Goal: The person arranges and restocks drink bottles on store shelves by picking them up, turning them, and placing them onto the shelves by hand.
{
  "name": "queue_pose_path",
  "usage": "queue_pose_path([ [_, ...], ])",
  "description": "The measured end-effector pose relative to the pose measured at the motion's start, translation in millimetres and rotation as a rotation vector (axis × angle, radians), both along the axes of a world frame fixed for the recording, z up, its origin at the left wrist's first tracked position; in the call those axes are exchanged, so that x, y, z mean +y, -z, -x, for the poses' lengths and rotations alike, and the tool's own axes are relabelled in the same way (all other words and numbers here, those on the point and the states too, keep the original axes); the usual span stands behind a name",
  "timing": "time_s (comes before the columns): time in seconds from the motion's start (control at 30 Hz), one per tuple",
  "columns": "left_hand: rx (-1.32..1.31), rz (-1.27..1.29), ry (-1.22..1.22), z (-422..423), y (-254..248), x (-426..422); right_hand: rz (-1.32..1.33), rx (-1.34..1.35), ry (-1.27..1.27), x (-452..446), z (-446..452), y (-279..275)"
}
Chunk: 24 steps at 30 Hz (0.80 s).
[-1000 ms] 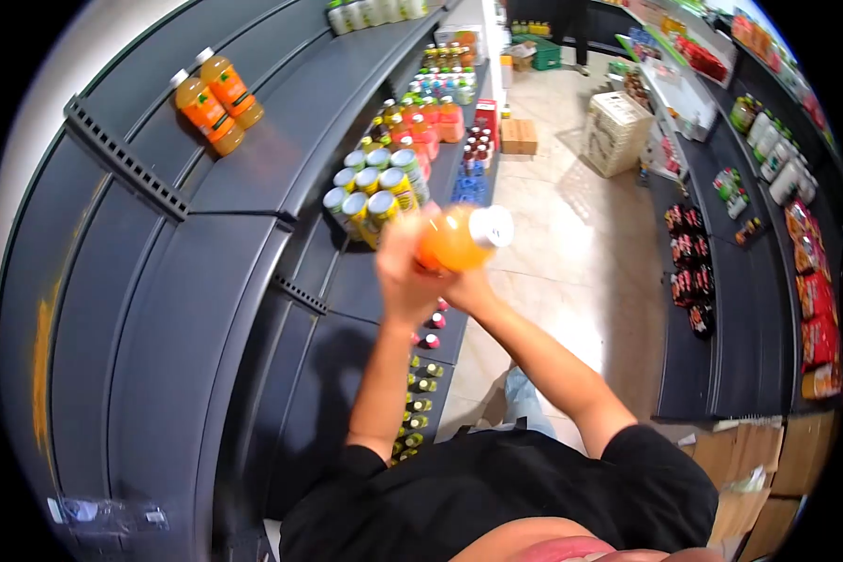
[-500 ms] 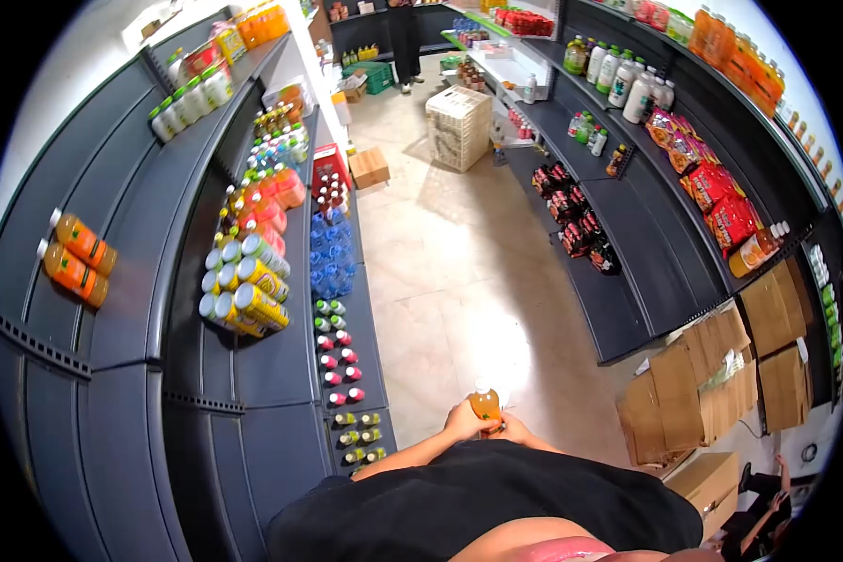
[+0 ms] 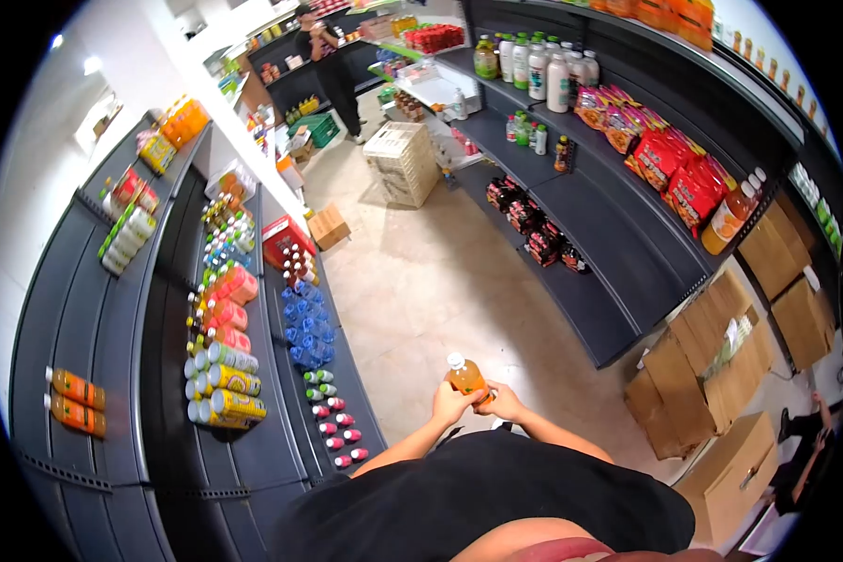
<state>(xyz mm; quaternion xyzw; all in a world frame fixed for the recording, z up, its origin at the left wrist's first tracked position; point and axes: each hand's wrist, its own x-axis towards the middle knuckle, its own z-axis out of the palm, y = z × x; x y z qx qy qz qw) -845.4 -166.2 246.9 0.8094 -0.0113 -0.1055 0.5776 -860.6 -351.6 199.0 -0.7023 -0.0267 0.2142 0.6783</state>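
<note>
An orange drink bottle (image 3: 466, 376) with a white cap is held in front of my body, above the tiled floor and tilted slightly to the left. My left hand (image 3: 452, 403) wraps round its lower left side. On the other side, my right hand (image 3: 505, 402) grips it near the base, fingers curled against the label. The cap and shoulder of the bottle show; its bottom is partly covered by the fingers.
To the left, dark shelves carry yellow cans (image 3: 229, 407), blue-wrapped bottles (image 3: 307, 328) and two orange bottles (image 3: 75, 417). Right shelves hold red snack bags (image 3: 660, 157) and white bottles (image 3: 557, 80). Cardboard boxes (image 3: 674, 393), a white crate (image 3: 403, 164) and a standing person (image 3: 332, 70) are around.
My view has turned to the right. Both hands have brought the bottle up and a little farther out, and more of it now shows. The person at the back shows more fully.
</note>
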Motion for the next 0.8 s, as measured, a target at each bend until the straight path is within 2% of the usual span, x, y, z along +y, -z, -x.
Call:
queue_pose_path([
  [0.03,-0.065,-0.028,-0.017,-10.9,0.7,-14.0,-0.026,-0.011,0.029,-11.8,-11.3,-8.5],
  [0.13,-0.025,0.061,-0.019,-34.2,-10.7,-51.7,0.001,-0.119,0.133,-39.5,-27.5,-19.6],
  [0.23,-0.053,0.204,0.081,-57.1,-17.4,-81.2,0.071,-0.227,0.238,-69.7,-46.0,-41.4],
  [0.33,-0.063,0.339,0.28,-87.5,-5.1,-103.3,-0.094,-0.049,0.217,-103.9,-57.8,-57.5],
  [0.37,-0.046,0.379,0.335,-94.7,5.3,-111.3,-0.07,-0.036,0.198,-115.1,-61.9,-60.8],
  [0.47,-0.11,0.416,0.409,-117.2,-0.5,-147.3,-0.327,-0.077,0.294,-137.5,-74.0,-66.4],
  [0.53,-0.226,0.42,0.423,-139.9,-16.8,-183.8,-0.268,-0.185,0.36,-163.9,-92.1,-80.8],
  [0.6,-0.256,0.476,0.5,-180.1,-38.6,-222.5,0.02,-0.357,0.435,-196.5,-120.7,-111.3],
  [0.63,-0.285,0.539,0.551,-203.8,-47.6,-243.7,0.262,-0.399,0.476,-212.9,-130.9,-146.0],
  [0.67,-0.393,0.573,0.52,-220.3,-80.9,-270.0,0.516,-0.449,0.511,-235.3,-147.1,-189.2],
  [0.7,-0.696,0.353,0.443,-242.9,-105.2,-290.6,0.668,-0.545,0.581,-251.9,-157.5,-221.4],
  [0.73,-0.712,0.368,0.411,-262.8,-126.1,-312.8,0.824,-0.649,0.645,-270.6,-173.7,-249.5],
  [0.77,-0.866,0.39,0.437,-289.3,-147.2,-336.9,0.809,-0.678,0.671,-291.0,-195.8,-273.1],
  [0.8,-0.851,0.457,0.448,-309.7,-174.1,-359.4,0.788,-0.696,0.69,-306.6,-213.4,-295.4],
])
